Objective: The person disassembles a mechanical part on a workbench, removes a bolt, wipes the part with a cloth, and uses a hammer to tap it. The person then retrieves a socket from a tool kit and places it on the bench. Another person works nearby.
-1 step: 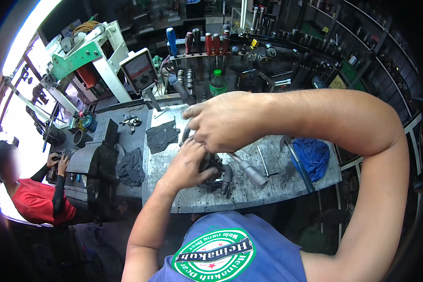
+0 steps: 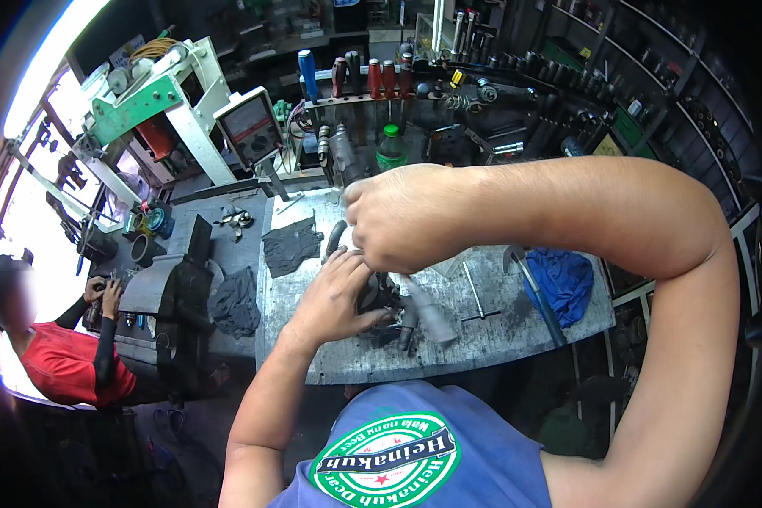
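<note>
My right hand [image 2: 411, 216] is closed on the middle of a grey bar wrench with a thick socket-like end [image 2: 433, 320] towards me. Its other end [image 2: 344, 152] points away, past my knuckles. The wrench is blurred, and its middle is hidden under my fist. Below and left of it, my left hand [image 2: 334, 296] grips a dark, greasy metal part [image 2: 383, 298] on the metal-topped bench [image 2: 347, 366]. A curved black piece [image 2: 336, 240] of it shows beyond my left fingers; most of the part is covered by my hands.
Right on the bench lie a T-handle wrench [image 2: 474, 292], a hammer [image 2: 538, 292] and a blue cloth [image 2: 565, 284]. Dark cloths [image 2: 292, 245] lie left. A green-capped bottle [image 2: 391, 148] and a screwdriver rack [image 2: 347, 100] stand behind. A person in red [image 2: 72, 360] works at far left.
The wrench has turned clockwise: its far end has swung right and its near end left. My right hand has shifted slightly right with it. My left hand has stayed in place.
</note>
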A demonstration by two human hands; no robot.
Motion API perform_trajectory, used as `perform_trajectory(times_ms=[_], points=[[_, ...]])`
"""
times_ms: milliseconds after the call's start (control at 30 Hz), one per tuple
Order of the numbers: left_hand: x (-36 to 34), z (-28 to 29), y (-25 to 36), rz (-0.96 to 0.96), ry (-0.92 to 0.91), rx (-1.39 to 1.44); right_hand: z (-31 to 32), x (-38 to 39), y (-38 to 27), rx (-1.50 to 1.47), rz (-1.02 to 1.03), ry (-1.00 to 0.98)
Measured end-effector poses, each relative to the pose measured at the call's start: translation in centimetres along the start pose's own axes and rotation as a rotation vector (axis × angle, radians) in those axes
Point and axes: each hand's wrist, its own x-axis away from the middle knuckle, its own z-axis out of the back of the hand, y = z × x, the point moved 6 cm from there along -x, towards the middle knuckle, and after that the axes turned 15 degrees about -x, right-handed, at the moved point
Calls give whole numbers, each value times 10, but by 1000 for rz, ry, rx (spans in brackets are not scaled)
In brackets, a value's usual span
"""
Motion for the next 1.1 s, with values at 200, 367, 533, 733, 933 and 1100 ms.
perform_trajectory(times_ms=[200,367,533,733,933,1100], points=[[3,-13,-7,94,162,-124,-2,0,15,-112,-265,-7],[6,-18,-6,140,222,-82,1,-10,16,-115,-188,176],[4,-23,-7,181,224,-83,-4,-12,24,-181,-278,174],[11,-39,-5,317,183,-53,-8,-3,34,-234,-565,351],[10,-36,-4,353,248,-17,-12,3,34,-307,-711,469],[10,-35,-4,376,275,25,-14,2,31,-280,-804,469]])
